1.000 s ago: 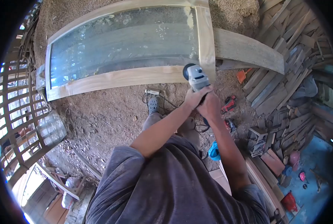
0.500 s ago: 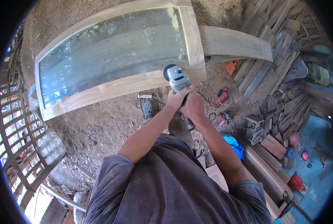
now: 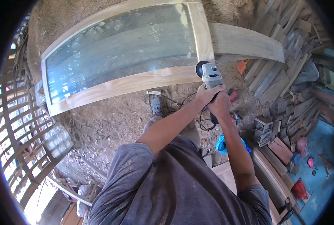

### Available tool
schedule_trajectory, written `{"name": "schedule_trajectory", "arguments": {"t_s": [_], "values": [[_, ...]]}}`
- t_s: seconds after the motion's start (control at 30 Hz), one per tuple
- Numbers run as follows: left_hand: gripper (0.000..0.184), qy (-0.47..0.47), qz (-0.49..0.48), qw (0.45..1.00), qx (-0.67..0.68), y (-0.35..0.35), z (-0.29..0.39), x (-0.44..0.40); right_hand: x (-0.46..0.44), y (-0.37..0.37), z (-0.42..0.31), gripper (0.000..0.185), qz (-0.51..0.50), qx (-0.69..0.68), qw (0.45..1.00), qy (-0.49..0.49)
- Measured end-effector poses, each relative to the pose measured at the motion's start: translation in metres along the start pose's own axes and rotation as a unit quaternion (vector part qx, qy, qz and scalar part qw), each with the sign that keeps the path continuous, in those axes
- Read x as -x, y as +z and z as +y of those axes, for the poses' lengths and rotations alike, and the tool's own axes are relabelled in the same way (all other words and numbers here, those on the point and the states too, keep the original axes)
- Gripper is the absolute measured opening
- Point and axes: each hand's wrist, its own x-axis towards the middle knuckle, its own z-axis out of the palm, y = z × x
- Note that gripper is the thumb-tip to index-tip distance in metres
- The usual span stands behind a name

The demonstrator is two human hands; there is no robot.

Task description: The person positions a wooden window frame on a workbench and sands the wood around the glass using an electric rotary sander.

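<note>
Both my hands grip an angle grinder (image 3: 211, 78) fitted with a round dark disc (image 3: 201, 69). My left hand (image 3: 206, 94) is wrapped round the body just behind its silver-grey head. Further back, my right hand (image 3: 220, 105) closes on the handle, whose dark end shows below. The disc is over the near right corner of a wooden frame (image 3: 152, 78) holding a glass pane (image 3: 122, 48); I cannot tell whether it touches the wood.
A wide plank (image 3: 245, 41) lies under the frame's right side. Scrap wood (image 3: 283, 71) is piled at right. A power strip (image 3: 153, 92) and cords lie on the dirt floor near my foot. Another red power tool (image 3: 233, 95) and a blue bag (image 3: 221, 144) are close by.
Both hands have moved the grinder rightward along the frame's near rail to its right corner. The whole view has shifted slightly.
</note>
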Motion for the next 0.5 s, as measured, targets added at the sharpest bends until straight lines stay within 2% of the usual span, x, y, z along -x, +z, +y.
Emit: {"name": "schedule_trajectory", "arguments": {"t_s": [0.1,0.17,0.2,0.3,0.5], "values": [[0.047,0.017,0.036,0.999,0.020,-0.039,-0.002,0.016,0.003,0.022,-0.028,0.050,-0.026,0.010,0.998,-0.050],[0.041,0.073,0.052,0.993,0.082,-0.065,-0.003,0.027,0.009,0.037,-0.049,0.048,-0.042,0.011,0.996,-0.078],[0.048,0.080,0.054,0.993,0.073,-0.082,-0.008,0.029,0.013,0.041,-0.064,0.043,-0.037,-0.002,0.994,-0.100],[0.045,0.036,0.115,0.989,0.091,-0.107,0.016,0.064,0.022,0.058,-0.096,0.033,-0.033,-0.015,0.990,-0.133],[0.046,0.088,0.171,0.975,0.109,-0.192,-0.026,0.077,0.039,0.094,-0.153,0.030,-0.095,-0.008,0.977,-0.190]]}}
